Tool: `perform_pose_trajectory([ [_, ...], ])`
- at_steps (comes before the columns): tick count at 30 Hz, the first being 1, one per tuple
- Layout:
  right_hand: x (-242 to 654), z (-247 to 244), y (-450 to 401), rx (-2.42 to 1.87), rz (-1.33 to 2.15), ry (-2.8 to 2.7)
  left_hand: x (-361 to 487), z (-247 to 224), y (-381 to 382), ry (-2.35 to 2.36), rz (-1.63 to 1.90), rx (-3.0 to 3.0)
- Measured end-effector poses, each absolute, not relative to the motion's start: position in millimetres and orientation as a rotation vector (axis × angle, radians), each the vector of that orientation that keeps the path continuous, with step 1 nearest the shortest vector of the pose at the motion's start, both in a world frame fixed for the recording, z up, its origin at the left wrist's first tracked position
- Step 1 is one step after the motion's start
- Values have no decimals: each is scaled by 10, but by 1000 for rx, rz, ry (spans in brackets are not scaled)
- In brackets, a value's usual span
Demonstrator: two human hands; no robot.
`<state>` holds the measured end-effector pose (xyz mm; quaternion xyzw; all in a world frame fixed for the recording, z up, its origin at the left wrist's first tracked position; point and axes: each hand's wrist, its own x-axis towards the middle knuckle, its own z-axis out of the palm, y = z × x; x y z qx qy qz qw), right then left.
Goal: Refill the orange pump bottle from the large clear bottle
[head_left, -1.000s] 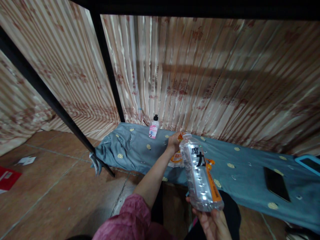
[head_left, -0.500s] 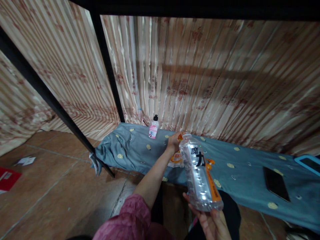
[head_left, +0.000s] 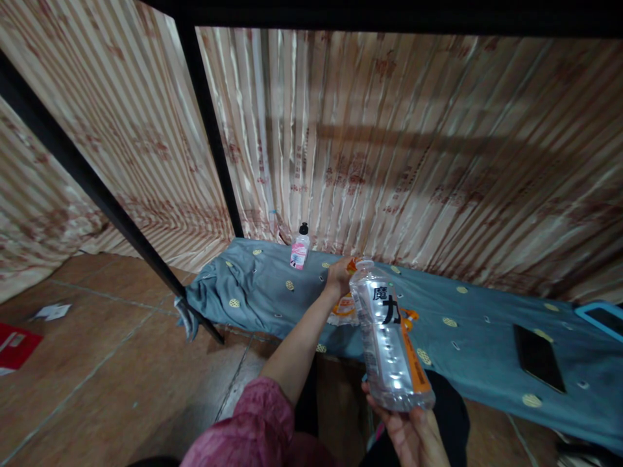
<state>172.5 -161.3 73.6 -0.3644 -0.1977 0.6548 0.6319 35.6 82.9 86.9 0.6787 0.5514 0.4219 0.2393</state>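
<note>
Right hand [head_left: 413, 434], half-curled, draws fingertips slightly in since the earlier frame, gripping the base of a clear plastic bottle with silver-and-orange label [head_left: 389, 344], long axis slanting away leftward to its mouth, where left hand [head_left: 337, 279], partly hidden, closes on small orange object [head_left: 351, 264].

Clear bottle [head_left: 387, 344], silver-and-orange label, tilted, neck far, base near. Right hand [head_left: 406, 431] grips the base; left hand [head_left: 337, 279] at the neck, orange bit [head_left: 351, 264] by its fingers, partly hidden. Bench under blue-grey patterned cloth [head_left: 479, 357]: pink-labelled bottle [head_left: 299, 251] far left, dark phone [head_left: 538, 358] right. Striped curtain [head_left: 418, 117] behind. Floor [head_left: 97, 344], left: red item [head_left: 17, 347], white scrap [head_left: 54, 312].
</note>
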Motion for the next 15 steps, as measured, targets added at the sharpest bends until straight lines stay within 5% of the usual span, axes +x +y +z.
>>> perform_pose_trajectory([
  [15, 1699, 759, -1612, -812, 1489, -447, 357, 839, 845, 1481, 1208, 1845],
])
